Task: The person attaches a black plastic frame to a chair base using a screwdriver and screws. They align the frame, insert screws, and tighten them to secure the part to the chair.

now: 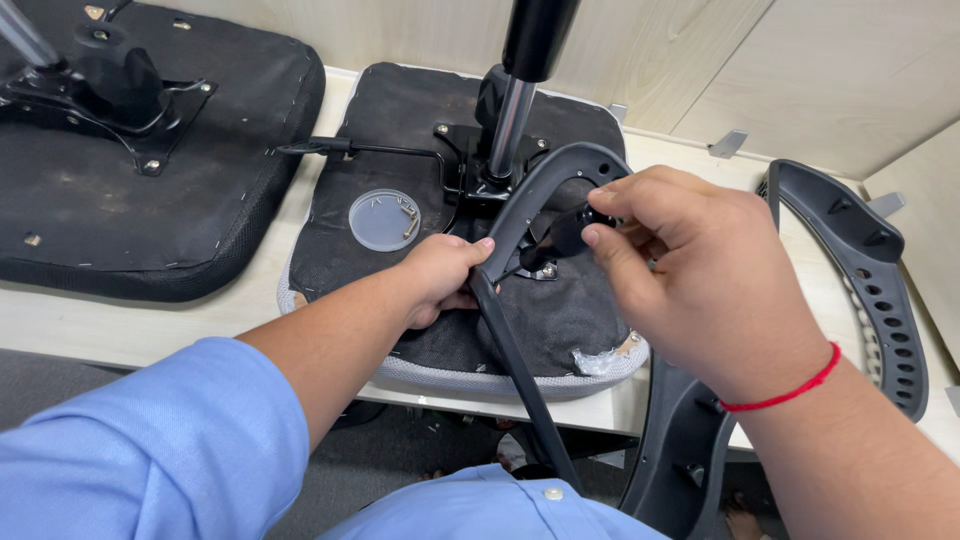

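Head camera view: a curved black plastic chair armrest (520,230) stands on an upturned dark fabric seat cushion (400,130) on the pale wooden bench (120,325), left hand (445,280) clasping its bar, right hand (690,275) fingers pinching a small black knob (570,228) against it.

Furniture assembly workshop. Two upturned office chair seats (450,200) (140,150) with gas-lift mechanisms lie on a pale wooden worktop (120,320); loose chair backrest frame (870,270) alongside; clear lid of screws (385,220) on one seat; plain wood panel walls (700,60) behind.
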